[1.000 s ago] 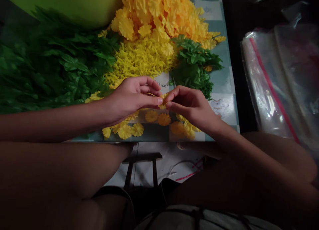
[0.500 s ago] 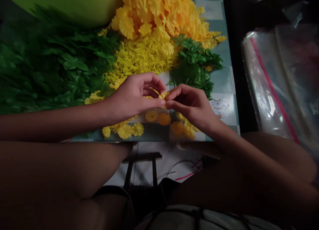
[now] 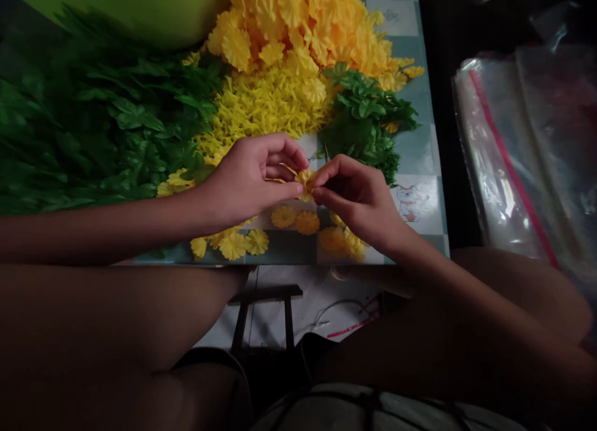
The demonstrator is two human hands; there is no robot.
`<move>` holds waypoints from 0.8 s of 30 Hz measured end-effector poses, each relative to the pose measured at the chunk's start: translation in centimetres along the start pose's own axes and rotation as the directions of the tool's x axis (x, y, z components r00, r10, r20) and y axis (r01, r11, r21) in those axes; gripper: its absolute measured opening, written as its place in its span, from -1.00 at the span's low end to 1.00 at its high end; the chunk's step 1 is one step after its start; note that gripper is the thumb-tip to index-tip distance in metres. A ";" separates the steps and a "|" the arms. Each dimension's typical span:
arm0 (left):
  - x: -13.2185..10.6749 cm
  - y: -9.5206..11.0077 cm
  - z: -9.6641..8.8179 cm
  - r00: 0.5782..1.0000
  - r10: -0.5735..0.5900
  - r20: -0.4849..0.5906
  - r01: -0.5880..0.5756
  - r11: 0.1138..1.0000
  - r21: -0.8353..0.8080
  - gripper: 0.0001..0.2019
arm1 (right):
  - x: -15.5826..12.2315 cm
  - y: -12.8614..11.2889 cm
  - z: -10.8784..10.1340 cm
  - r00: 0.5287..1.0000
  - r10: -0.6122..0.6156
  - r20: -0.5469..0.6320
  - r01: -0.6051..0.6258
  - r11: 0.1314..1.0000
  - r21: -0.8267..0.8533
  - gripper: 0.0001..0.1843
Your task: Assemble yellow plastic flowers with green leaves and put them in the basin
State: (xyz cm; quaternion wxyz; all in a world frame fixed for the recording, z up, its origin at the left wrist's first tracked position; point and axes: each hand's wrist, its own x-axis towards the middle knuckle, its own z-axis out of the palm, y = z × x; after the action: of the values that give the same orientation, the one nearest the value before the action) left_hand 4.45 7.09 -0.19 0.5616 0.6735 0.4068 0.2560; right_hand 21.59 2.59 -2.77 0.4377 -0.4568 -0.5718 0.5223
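Observation:
A small yellow artificial flower is held between my two hands, just above the table. My left hand has its thumb and curved fingers closed on the flower's left side. On the flower's right side, my right hand pinches its edge between thumb and forefinger. A thin pointed sliver shows above the right forefinger; I cannot make out what it is. Loose yellow flower heads lie below my left wrist, and two more flower heads lie beneath my fingers.
Behind my hands rise a heap of orange-yellow petals and a bed of yellow sprigs. Green artificial leaves spread at left, with a smaller green bunch at right. Clear plastic bags lie right of the checkered table.
The yellow flower has turned slightly, showing more of its face. My left fingertips have shifted a little up and left; both hands stay at the flower.

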 end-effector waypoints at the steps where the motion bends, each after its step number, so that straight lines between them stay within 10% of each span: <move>1: 0.0 0.0 0.0 1.000 0.013 0.010 -0.013 1.000 0.004 -0.81 | 0.0 0.0 0.1 1.000 -0.006 -0.007 0.006 1.000 -0.006 -0.88; 11: -0.4 0.1 0.2 0.980 0.164 0.109 -0.182 0.966 0.183 -0.89 | -0.2 0.2 0.6 0.999 0.031 -0.007 -0.032 0.998 -0.047 -0.87; 15: 0.4 0.0 -0.5 0.985 0.172 -0.026 -0.154 0.931 0.332 -0.89 | 0.4 -0.1 -0.3 0.997 0.030 -0.071 -0.039 0.990 -0.137 -0.83; 24: 2.1 -2.6 -1.9 0.978 0.138 0.158 -0.206 0.494 0.845 -0.82 | 0.9 -0.5 -1.1 0.985 0.074 -0.158 -0.058 0.993 0.106 -0.82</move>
State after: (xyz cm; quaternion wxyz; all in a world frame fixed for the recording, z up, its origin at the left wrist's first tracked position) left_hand 3.36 10.03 -2.46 0.1415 0.9079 0.3911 0.0530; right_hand 22.49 3.64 -2.16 0.4877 -0.4936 -0.4918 0.5259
